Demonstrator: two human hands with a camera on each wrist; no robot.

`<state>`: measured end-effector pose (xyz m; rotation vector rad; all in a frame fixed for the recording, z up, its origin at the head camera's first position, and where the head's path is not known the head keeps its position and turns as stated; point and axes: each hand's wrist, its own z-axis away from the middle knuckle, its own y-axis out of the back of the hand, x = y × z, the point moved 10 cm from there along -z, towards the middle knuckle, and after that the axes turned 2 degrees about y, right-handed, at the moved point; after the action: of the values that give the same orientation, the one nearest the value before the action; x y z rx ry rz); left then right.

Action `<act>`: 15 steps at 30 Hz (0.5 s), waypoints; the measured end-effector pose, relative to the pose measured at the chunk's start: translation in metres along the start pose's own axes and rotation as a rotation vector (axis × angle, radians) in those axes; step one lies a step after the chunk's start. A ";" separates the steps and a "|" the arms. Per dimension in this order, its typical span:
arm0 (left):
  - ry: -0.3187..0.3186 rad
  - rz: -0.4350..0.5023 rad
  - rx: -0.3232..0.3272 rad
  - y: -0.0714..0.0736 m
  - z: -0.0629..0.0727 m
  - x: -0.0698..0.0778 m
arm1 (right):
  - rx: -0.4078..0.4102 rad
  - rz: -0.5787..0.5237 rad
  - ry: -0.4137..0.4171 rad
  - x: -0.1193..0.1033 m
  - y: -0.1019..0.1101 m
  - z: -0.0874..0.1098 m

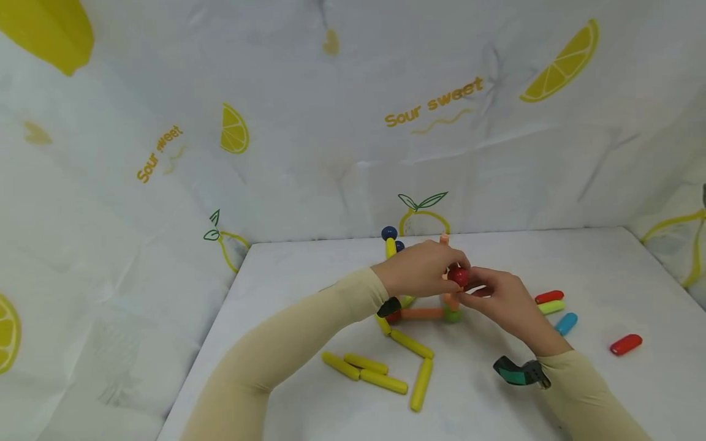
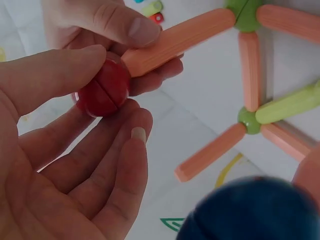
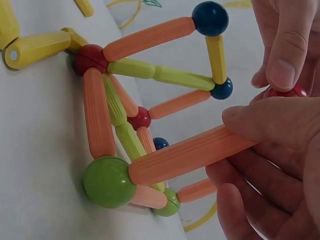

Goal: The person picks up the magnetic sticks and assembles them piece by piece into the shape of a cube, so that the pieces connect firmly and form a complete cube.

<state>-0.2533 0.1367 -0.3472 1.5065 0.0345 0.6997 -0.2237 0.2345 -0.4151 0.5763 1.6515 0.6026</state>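
My left hand (image 1: 421, 268) pinches a red ball (image 2: 104, 89) between thumb and fingers. Beside it, my right hand (image 1: 504, 300) holds the upper part of an orange rod (image 3: 192, 155) with thumb and fingers. In the left wrist view the ball meets that rod's upper end. The rod's lower end sits on a green ball (image 3: 109, 181), part of a standing frame of rods and balls. Other parts of this frame are a red ball (image 3: 91, 59), a blue ball (image 3: 210, 18) and light green rods (image 3: 131, 68). My left forearm hides part of the frame in the head view.
Several yellow rods (image 1: 384, 381) lie on the white table (image 1: 309, 269) in front of the frame. To the right are a red rod (image 1: 626, 344), a blue rod (image 1: 566, 323), a yellow-green rod (image 1: 551, 307) and another red rod (image 1: 549, 297). A lemon-printed curtain (image 1: 309, 184) hangs behind.
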 end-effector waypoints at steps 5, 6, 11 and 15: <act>0.031 -0.007 -0.007 -0.002 0.002 -0.004 | -0.010 0.002 -0.007 -0.002 -0.003 -0.002; 0.038 -0.011 -0.002 -0.001 0.004 -0.005 | -0.008 0.003 -0.006 -0.002 -0.004 -0.003; 0.033 -0.030 0.106 0.016 0.027 -0.015 | -0.007 0.017 -0.015 -0.001 -0.004 -0.002; 0.041 0.037 0.293 0.040 0.066 -0.038 | -0.006 0.029 -0.034 -0.001 -0.003 0.000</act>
<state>-0.2709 0.0570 -0.3185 1.7765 0.1459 0.7807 -0.2237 0.2318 -0.4162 0.6036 1.6113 0.6154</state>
